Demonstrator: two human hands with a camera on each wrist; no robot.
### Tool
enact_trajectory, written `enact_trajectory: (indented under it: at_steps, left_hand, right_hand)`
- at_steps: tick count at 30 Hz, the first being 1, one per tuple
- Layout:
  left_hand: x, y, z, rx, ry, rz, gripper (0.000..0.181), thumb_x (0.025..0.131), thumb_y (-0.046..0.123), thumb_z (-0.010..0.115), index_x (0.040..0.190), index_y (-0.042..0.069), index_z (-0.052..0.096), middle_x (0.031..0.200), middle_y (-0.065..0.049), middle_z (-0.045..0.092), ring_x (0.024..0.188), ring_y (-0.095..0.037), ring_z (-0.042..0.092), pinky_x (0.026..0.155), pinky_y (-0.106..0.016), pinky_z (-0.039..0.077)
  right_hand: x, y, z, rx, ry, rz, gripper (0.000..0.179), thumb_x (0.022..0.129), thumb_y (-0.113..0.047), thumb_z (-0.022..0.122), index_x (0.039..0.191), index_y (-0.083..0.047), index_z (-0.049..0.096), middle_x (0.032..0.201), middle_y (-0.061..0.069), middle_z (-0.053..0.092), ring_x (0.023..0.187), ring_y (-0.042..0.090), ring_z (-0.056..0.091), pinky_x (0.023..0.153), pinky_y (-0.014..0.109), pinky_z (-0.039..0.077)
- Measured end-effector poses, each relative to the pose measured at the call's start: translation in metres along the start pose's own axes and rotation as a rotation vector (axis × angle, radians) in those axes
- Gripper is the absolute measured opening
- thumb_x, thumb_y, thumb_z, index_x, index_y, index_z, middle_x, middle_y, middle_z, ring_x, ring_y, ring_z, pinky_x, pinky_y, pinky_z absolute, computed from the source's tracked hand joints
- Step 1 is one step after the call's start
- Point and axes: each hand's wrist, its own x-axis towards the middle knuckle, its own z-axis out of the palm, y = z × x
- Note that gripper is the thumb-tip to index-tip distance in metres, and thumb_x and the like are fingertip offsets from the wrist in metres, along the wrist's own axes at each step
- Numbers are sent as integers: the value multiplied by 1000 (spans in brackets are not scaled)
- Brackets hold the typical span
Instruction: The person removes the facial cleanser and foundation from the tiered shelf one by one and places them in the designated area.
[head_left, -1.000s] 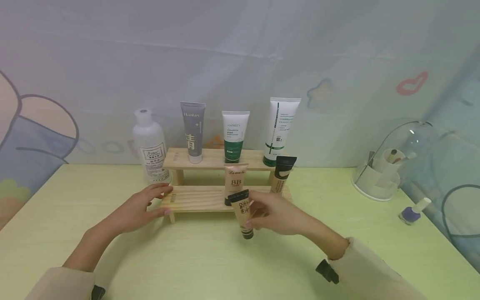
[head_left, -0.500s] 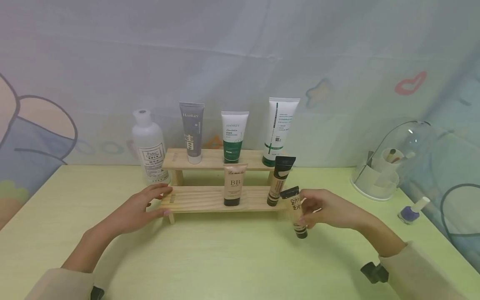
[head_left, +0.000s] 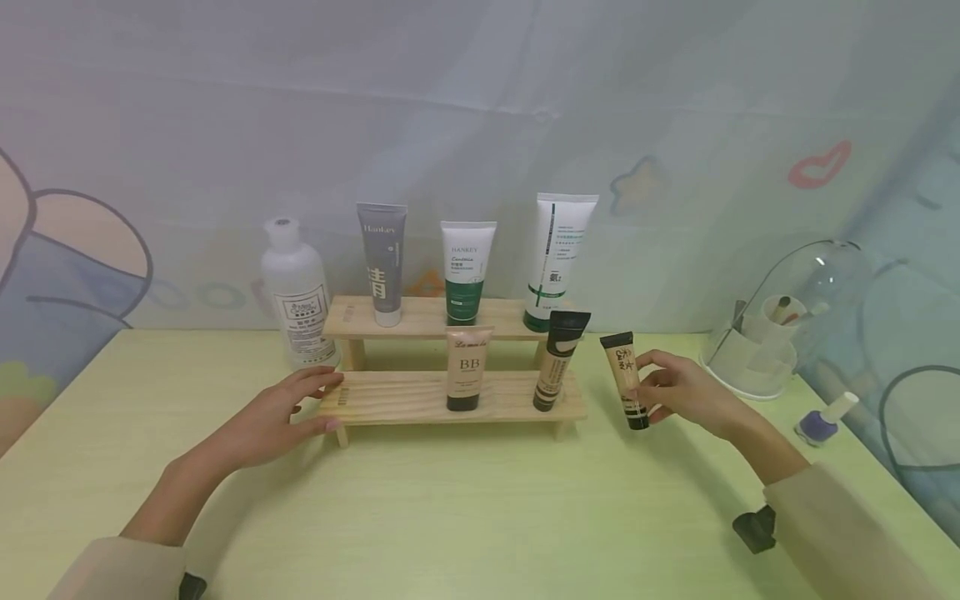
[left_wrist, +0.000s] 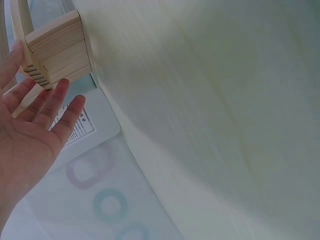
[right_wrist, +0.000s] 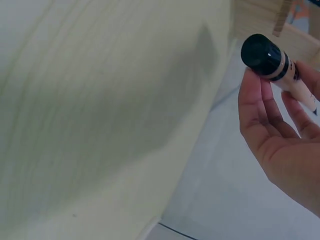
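Observation:
My right hand (head_left: 686, 392) pinches a small beige tube (head_left: 626, 383) with a black cap and black crimped end, to the right of the wooden two-tier shelf (head_left: 405, 402). Its cap points down in the head view, and the tube tilts slightly. In the right wrist view, the black cap (right_wrist: 261, 54) sticks out beyond the fingers. My left hand (head_left: 273, 417) rests at the left end of the lower tier, fingers extended against the wood, as the left wrist view also shows. On the lower tier stand a BB cream tube (head_left: 467, 371) and a black-and-beige tube (head_left: 557, 362).
The upper tier bears a grey tube (head_left: 385, 262), a white-and-green tube (head_left: 467, 271) and a taller white tube (head_left: 558, 258). A white bottle (head_left: 298, 292) stands left of the shelf. At right are a clear-domed holder (head_left: 757, 358) and a purple nail polish bottle (head_left: 817, 425).
My right hand has carried the small beige tube rightward, from in front of the lower tier to beyond its right end, then slightly back towards the wall. The left hand has stayed put.

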Motion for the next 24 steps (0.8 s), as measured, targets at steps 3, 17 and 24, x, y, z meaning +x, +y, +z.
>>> enact_trajectory:
  at_steps: [3, 17, 24]
  left_hand:
    - [0, 0, 0, 0, 1, 2, 59, 89, 27, 60, 135, -4, 38, 140, -24, 29, 116, -39, 42, 89, -56, 39]
    - [1, 2, -1, 6, -1, 2, 59, 89, 26, 60, 135, -4, 38, 139, -26, 28, 114, -40, 43, 87, -57, 40]
    - [0, -2, 0, -6, -8, 0, 59, 90, 26, 60, 135, -4, 37, 140, -25, 27, 115, -40, 43, 87, -57, 40]
  right_hand:
    - [8, 10, 0, 34, 20, 36, 45, 91, -13, 58, 126, 2, 35, 87, 15, 61, 78, 26, 59, 67, 41, 53]
    - [31, 28, 5, 36, 50, 157, 53, 89, -17, 61, 129, 2, 33, 76, 9, 55, 59, 20, 53, 55, 37, 52]
    - [40, 30, 8, 34, 77, 195, 52, 89, -15, 59, 131, 3, 33, 68, 7, 51, 47, 15, 49, 50, 36, 52]
